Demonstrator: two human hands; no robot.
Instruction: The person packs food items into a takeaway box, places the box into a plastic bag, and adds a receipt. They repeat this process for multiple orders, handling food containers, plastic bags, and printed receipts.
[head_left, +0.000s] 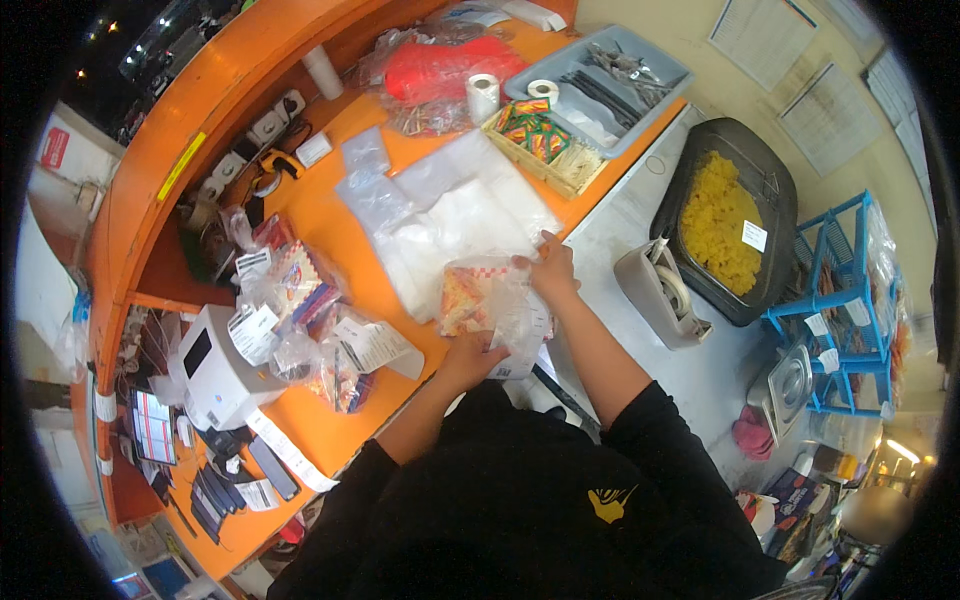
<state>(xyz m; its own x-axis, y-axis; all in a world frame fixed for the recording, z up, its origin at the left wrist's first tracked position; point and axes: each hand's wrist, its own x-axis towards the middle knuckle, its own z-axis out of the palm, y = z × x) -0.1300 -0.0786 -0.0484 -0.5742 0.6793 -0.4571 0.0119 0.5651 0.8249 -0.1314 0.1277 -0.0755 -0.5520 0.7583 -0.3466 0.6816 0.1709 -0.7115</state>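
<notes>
A clear plastic bag lies at the near edge of the orange counter, in front of my body. Through it show a printed food packet with a red checked rim and a white paper slip bearing print. My left hand grips the bag's near end, thumb on top. On the far right side, my right hand pinches the bag's edge, its forefinger pointing outward. Just beyond the bag rests a stack of clear plastic bags. The undersides of both hands are hidden.
Several bagged packets with slips lie left, beside a white label printer. Sachets in a basket and a grey cutlery tray stand at the back. Right are a tape dispenser and a black pan of yellow food.
</notes>
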